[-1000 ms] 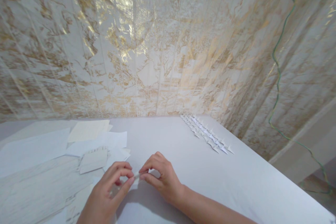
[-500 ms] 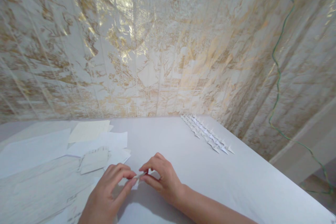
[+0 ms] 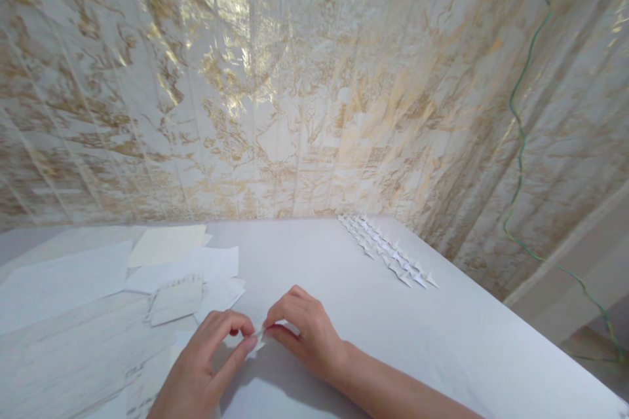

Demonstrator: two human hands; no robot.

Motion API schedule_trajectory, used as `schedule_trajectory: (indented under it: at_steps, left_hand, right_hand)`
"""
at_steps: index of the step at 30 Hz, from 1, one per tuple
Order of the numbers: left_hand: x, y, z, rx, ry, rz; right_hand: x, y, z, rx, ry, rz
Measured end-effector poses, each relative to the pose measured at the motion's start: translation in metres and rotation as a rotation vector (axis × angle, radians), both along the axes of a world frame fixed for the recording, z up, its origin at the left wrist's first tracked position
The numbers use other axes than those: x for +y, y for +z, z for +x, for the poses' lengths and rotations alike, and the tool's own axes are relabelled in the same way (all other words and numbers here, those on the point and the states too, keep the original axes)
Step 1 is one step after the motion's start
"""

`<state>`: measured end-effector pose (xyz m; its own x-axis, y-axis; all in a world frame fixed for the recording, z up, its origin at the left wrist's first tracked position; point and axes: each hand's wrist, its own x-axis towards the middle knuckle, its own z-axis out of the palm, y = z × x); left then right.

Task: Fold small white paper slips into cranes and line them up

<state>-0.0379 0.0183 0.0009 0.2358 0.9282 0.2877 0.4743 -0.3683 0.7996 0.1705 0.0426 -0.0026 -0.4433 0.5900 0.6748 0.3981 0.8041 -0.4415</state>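
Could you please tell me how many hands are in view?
2: the left hand, near the sheets, and the right hand, across from it; both pinch a small paper between them. None appears hidden.

The left hand [image 3: 202,355] and right hand [image 3: 307,334] partly hide the blurred paper [image 3: 260,340]; the bottom edge crops the right forearm [image 3: 398,381].
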Motion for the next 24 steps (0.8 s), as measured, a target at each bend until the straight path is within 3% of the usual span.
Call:
schedule_trajectory:
  at_steps: [6, 13, 21, 24]
  left_hand:
    - [-0.005, 0.002, 0.007, -0.107, 0.036, 0.106]
    - [-0.004, -0.002, 0.004, -0.038, 0.075, 0.229]
    - [-0.006, 0.002, 0.004, 0.015, 0.089, 0.272]
    - [-0.007, 0.003, 0.005, 0.010, 0.095, 0.258]
  right_hand:
    - [-0.001, 0.003, -0.001, 0.015, 0.044, -0.050]
    - [-0.009, 0.012, -0.006, 0.229, 0.045, -0.361]
    - [-0.011, 0.003, -0.015, 0.454, 0.028, -0.586]
    - [-0.011, 0.003, -0.015, 0.467, -0.006, -0.605]
